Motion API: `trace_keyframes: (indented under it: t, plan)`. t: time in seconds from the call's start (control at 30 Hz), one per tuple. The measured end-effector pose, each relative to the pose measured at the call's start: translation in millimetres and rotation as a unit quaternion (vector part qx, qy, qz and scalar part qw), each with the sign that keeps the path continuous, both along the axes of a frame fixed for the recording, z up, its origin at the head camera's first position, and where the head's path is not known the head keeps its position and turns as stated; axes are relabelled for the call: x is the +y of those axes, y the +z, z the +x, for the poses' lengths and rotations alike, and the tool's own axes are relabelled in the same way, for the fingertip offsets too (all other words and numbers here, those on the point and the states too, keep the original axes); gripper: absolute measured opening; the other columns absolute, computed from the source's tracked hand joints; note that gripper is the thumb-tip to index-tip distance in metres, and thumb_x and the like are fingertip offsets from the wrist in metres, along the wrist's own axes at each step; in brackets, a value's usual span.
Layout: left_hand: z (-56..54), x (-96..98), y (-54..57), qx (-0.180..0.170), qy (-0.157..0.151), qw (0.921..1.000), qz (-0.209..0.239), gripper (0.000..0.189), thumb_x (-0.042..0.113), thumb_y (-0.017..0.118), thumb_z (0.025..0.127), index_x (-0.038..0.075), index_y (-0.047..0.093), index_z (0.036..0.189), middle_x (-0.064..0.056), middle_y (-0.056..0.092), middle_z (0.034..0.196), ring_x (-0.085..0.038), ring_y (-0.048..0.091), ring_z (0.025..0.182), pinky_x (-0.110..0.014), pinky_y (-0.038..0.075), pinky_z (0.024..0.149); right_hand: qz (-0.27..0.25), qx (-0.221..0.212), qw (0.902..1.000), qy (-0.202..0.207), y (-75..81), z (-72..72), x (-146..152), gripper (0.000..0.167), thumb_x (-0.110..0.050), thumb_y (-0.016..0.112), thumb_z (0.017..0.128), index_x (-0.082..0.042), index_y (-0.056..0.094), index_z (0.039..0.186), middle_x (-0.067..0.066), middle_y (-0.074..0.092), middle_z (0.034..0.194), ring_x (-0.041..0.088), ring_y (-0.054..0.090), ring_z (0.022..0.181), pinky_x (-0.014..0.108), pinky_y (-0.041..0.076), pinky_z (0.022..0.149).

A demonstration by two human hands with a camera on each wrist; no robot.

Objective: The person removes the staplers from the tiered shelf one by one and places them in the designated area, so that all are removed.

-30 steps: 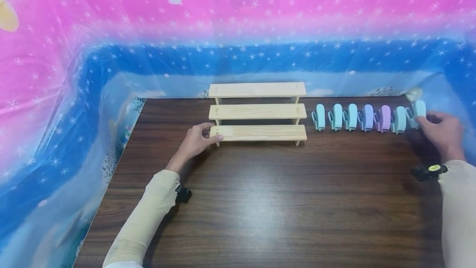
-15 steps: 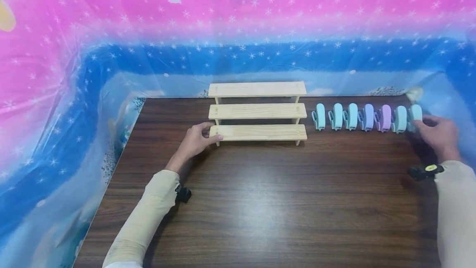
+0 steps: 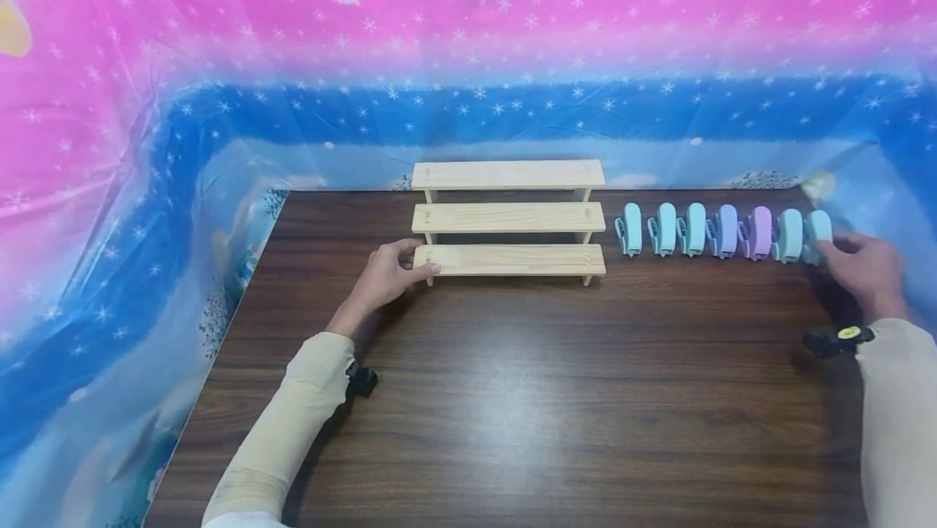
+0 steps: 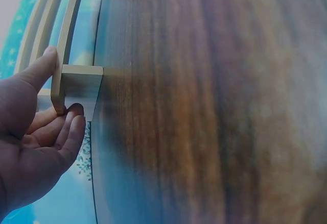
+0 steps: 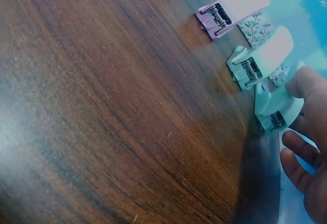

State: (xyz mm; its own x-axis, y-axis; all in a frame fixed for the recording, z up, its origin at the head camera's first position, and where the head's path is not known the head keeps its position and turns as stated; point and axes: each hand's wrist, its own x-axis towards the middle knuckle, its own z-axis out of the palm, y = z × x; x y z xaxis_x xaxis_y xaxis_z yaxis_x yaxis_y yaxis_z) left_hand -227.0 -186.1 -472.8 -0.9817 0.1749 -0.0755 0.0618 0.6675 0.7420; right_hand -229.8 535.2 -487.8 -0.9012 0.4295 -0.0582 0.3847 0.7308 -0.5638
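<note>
A light wooden three-step display rack stands at the back of the table. My left hand holds the left end of its lowest step, thumb on top; in the left wrist view that hand has fingers under the board's end. At the right end of a row of pastel hole punches, my right hand pinches a mint hole punch. The right wrist view shows the thumb on this punch, close beside another mint punch. Some right fingers are loosely bent beneath it.
Left of the held punch stand mint, pink-purple, lavender and several more mint punches. A printed cloth hangs behind the dark wooden table and along its sides.
My right hand has brought the mint hole punch left and down, from a tilted pose to the end of the row. My left hand keeps its hold on the rack.
</note>
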Motion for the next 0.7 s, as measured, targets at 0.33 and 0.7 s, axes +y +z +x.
trace_keyframes:
  t: [0.33, 0.7]
  plan:
    - [-0.4, 0.6, -0.6, 0.0, -0.004, 1.0, 0.005, 0.071, 0.043, 0.076, 0.093, 0.002, 0.053, 0.146, -0.017, 0.068, 0.126, -0.031, 0.065, 0.115, -0.048, 0.055, 0.095, -0.025, -0.011, 0.9993, -0.027, 5.8, 3.2, -4.9, 0.074, -0.054, 0.048, 0.1, 0.0, 0.043, 0.15, 0.035, 0.048, 0.145, 0.05, 0.042, 0.137, 0.065, 0.034, 0.109]
    - [0.4, -1.1, 1.6, 0.006, -0.006, 1.0, 0.005, 0.069, 0.041, 0.077, 0.092, 0.001, 0.055, 0.145, -0.017, 0.069, 0.123, -0.03, 0.066, 0.112, -0.048, 0.055, 0.093, -0.029, 0.07, 0.9936, -0.084, 38.1, -0.7, -31.5, 0.071, -0.055, 0.052, 0.096, -0.012, 0.049, 0.152, 0.019, 0.054, 0.149, 0.024, 0.055, 0.124, 0.026, 0.045, 0.092]
